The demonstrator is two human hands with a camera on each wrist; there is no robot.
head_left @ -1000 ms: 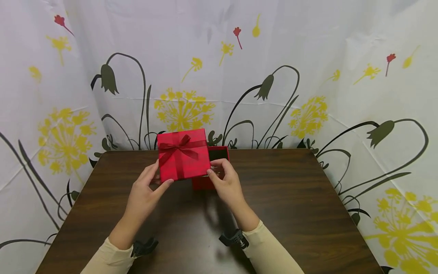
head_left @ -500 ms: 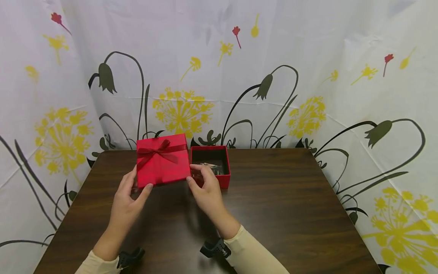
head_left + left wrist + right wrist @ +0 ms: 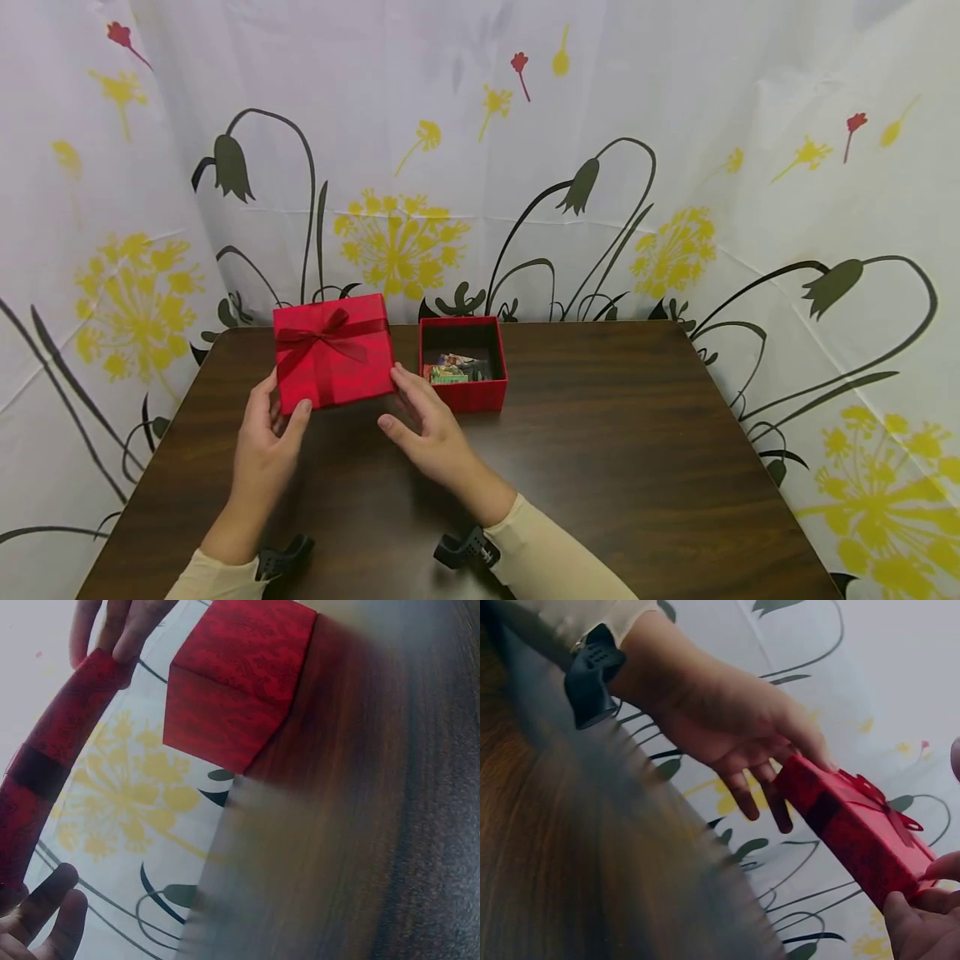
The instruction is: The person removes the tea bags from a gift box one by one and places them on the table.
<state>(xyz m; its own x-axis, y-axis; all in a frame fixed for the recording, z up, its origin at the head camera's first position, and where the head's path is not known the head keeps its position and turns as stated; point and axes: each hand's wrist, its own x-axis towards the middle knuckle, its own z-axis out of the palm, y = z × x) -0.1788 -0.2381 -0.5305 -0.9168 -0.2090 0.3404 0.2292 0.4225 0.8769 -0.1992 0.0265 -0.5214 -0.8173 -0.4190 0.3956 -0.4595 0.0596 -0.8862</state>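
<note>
A red gift-box lid with a dark red ribbon bow is held up, tilted, at the left of the table. My left hand grips its left edge, thumb on the front and fingers behind; the left wrist view also shows the lid. At the lid's right edge, my right hand has its fingers extended and close to or touching it, thumb apart. Behind my right hand, the open red box stands on the table. Several small colourful packets lie inside it.
The dark wood table ends at the back against a white curtain printed with flowers. Each wrist wears a black strap mount, such as the right strap.
The lid has moved left, away from above the box, uncovering the packets. Both hands moved left with it. My right thumb has come off the lid's corner.
</note>
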